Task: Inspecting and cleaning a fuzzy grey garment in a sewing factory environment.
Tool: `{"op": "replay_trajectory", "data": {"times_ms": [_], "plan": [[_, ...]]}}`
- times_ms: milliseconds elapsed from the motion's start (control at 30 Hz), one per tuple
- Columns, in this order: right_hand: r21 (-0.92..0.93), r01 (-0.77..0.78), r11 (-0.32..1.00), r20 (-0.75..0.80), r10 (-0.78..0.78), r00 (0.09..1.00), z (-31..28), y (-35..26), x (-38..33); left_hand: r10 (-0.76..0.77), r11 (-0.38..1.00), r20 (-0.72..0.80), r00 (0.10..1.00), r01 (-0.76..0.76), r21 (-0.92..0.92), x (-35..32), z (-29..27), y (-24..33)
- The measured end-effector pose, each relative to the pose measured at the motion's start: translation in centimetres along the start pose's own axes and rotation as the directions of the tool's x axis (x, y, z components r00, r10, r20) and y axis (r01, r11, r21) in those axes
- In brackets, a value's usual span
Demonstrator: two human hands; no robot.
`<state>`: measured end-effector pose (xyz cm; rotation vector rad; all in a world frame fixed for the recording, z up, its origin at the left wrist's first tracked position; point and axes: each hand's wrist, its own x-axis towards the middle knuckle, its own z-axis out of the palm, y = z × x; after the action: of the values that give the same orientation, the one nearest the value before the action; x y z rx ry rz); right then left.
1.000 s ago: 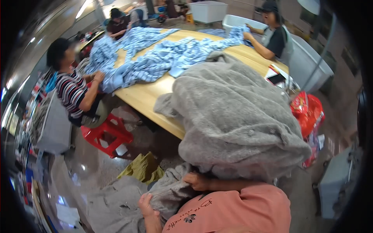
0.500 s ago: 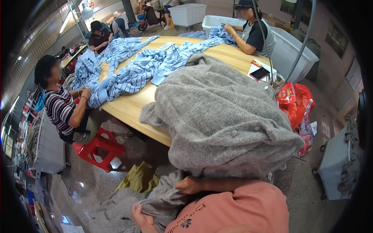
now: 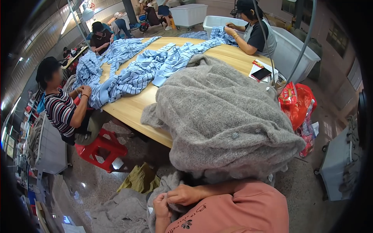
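A grey knit garment (image 3: 120, 207) is bunched low in front of me, left of my body, with a small white tag (image 3: 150, 210) showing on it. My left hand (image 3: 161, 206) and my right hand (image 3: 183, 195) meet over its folds. Both are closed, fingertips together, and whatever is pinched between them is too small or hidden to make out. Just beyond them, a large heap of grey knit fabric (image 3: 221, 105) with several round ornate buttons covers the near end of the wooden table (image 3: 134, 123).
Blue striped garments (image 3: 132, 79) lie across the table, where several people sit working. A red stool (image 3: 103, 149) stands at the left. Beside the floor-level mustard cloth (image 3: 140, 178) hangs the garment. A phone (image 3: 261, 73), red bags (image 3: 299, 103) and a wheeled bin (image 3: 336, 163) are at the right.
My two hands, apart before, have come together. My left hand moved up and right, from spread fingers to closed; my right hand shifted slightly left and down. The garment's folds have moved.
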<state>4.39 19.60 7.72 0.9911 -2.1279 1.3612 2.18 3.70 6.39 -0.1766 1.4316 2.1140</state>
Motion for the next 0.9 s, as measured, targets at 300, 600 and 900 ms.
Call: {"op": "replay_trajectory", "data": {"times_ms": [300,600,900], "plan": [[-0.273,-0.066,0.96,-0.045,0.055,0.997,1.3,0.7,-1.3,0.052,0.988,-0.108,0.993,-0.067,-0.141,-0.8,0.0,-0.6],[-0.237,-0.099,0.966,-0.023,0.097,0.995,2.2,1.3,-1.5,0.169,0.985,-0.132,0.977,-0.172,-0.015,-1.0,-0.5,-1.2],[-0.117,-0.213,0.97,0.004,0.215,0.977,3.5,1.4,-1.1,0.264,0.963,-0.239,0.934,-0.242,0.118,-1.7,-0.9,-1.4]]}}
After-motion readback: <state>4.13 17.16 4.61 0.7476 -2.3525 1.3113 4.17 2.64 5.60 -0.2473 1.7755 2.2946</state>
